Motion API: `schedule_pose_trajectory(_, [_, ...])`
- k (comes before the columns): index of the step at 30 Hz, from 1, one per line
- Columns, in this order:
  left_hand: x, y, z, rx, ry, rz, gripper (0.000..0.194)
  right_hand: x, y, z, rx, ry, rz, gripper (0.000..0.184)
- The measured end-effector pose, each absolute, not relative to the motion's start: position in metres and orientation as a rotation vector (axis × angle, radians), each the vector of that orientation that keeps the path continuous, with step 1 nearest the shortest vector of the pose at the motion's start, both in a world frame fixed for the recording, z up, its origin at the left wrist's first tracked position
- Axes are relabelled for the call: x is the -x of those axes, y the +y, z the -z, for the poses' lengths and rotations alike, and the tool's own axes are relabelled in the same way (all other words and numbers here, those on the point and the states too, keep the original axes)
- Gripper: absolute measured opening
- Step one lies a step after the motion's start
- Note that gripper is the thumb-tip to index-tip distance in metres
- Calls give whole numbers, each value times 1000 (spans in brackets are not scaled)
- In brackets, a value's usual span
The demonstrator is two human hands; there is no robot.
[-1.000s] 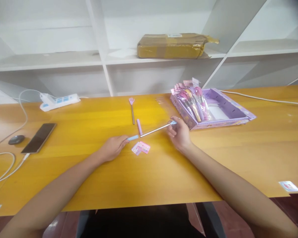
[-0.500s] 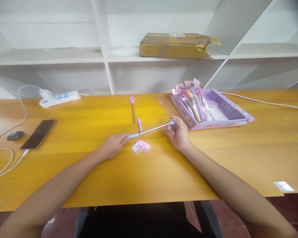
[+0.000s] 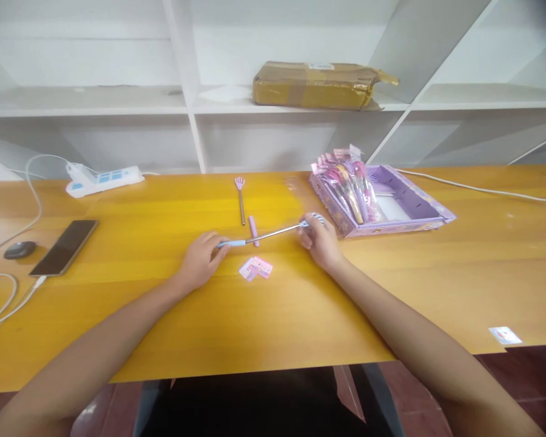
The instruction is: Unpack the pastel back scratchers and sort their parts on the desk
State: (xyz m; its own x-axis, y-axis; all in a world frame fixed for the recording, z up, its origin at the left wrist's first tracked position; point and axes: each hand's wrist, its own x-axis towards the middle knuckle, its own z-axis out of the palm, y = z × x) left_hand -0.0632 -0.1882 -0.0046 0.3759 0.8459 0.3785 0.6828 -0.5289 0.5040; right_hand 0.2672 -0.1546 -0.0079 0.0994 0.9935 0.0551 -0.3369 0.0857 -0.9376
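Note:
A back scratcher with a thin metal rod (image 3: 273, 233) stretches between my two hands above the table. Its light blue handle (image 3: 237, 243) is pinched by my left hand (image 3: 200, 260), and the rod's end meets the handle. Around the blue claw head at the other end, my right hand (image 3: 321, 241) is closed, with part of the head showing past the fingers. Behind the rod lies a loose purple handle (image 3: 253, 229). Farther back rests a metal rod with a purple claw head (image 3: 241, 197). Small pink cards (image 3: 256, 268) overlap on the table, nearer to me.
At the right, a purple display box (image 3: 404, 226) holds several bagged back scratchers (image 3: 352, 188). To the left are a phone (image 3: 64, 247) on a cable, a black mouse (image 3: 20, 250) and a white power strip (image 3: 105, 180). A taped carton (image 3: 316, 86) sits on the shelf behind.
The blue handle, apart from the rod's end earlier, has come together with it. My left hand has shifted slightly left and its fingers have moved along the handle. The right hand keeps the head.

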Motion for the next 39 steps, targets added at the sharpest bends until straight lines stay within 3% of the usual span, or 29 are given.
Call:
schedule_pose_trajectory(11, [62,-188,2,-2160,1390,-982,27,-269,-150,11,874,-865,-1384,44])
schedule_pose_trajectory(24, [66,-187,5,-2213,1408,-983,26,-273,-151,15,1019,-1132,-1119,42])
schedule_pose_trajectory(39, [68,-188,3,-2233,1335,-1084,19,-272,-157,12,1023,-1289,-1149,44])
